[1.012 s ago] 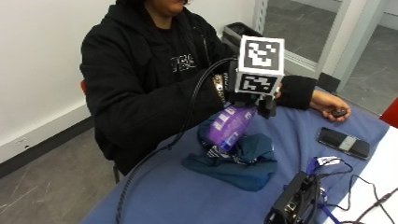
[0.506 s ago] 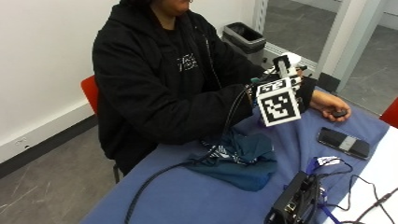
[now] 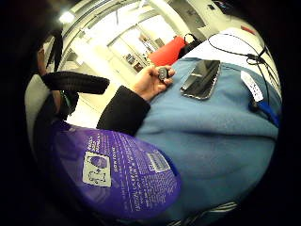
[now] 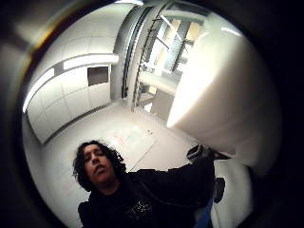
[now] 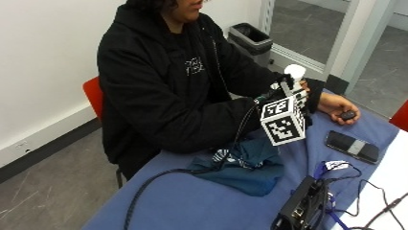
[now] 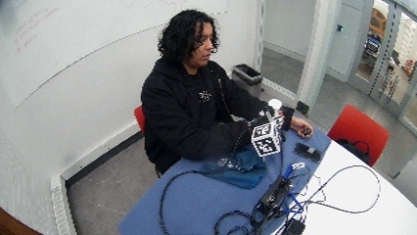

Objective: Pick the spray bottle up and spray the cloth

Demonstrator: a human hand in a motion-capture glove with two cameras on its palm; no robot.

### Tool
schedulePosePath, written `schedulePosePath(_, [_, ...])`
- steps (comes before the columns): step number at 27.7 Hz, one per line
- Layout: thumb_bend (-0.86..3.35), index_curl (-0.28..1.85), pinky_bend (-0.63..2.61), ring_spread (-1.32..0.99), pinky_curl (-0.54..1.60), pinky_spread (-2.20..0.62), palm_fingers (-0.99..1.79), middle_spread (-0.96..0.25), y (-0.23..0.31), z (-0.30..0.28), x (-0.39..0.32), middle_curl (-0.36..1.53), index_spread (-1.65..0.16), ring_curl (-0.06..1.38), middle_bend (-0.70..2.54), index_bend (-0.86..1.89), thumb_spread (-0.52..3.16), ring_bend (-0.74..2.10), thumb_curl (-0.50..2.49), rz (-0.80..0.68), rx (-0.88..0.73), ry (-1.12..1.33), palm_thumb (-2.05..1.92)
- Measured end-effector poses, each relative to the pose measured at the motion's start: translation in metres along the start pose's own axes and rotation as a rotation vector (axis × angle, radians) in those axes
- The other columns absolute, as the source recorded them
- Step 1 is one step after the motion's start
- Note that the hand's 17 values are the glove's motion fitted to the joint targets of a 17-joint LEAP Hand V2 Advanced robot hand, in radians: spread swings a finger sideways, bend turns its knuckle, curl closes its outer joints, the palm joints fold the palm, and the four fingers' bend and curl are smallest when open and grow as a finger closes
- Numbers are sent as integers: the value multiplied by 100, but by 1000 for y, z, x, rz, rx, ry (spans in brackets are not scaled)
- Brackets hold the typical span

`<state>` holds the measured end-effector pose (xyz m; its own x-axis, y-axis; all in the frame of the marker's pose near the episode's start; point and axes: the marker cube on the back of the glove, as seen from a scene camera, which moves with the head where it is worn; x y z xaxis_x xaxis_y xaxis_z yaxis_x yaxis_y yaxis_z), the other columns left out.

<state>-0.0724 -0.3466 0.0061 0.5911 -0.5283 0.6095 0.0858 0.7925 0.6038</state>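
My gloved right hand [image 5: 308, 97] grips the spray bottle, held upright above the blue table [image 5: 191, 206] just past the cloth. In the outside view only the bottle's white spray head [image 5: 294, 72] shows. The purple body [image 3: 117, 174] fills much of the little finger side palm view, and the white head [image 4: 223, 95] looms in the thumb side view. The dark teal cloth [image 5: 245, 165] lies crumpled on the table below and to the near side of the hand. The person's bare left hand [image 5: 334, 106] rests on the table holding a small black object [image 5: 347, 115].
A black phone [image 5: 352, 146] lies on the blue cover beside the bare hand. A black box [image 5: 306, 208] with several cables sits at the near table edge. A waste bin [image 5: 250, 38] stands behind the person, and a red chair [image 6: 355, 129] at the far side.
The hand has risen from over the cloth and moved toward the bare hand. The bottle, tilted over the cloth a second ago, now stands upright.
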Motion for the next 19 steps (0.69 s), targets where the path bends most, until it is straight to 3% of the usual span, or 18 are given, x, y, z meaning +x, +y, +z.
schedulePosePath(9, [-3, 52, 47, -22, 43, -28, 117, -15, -36, -6, 11, 57, -27, 52, 39, 15, 32, 46, 76, -44, 45, 15, 108])
schedulePosePath(19, [-3, 49, 45, -21, 43, -24, 105, -13, 16, -10, 0, 56, -28, 51, 34, 11, 42, 44, 74, 120, -121, 65, 108])
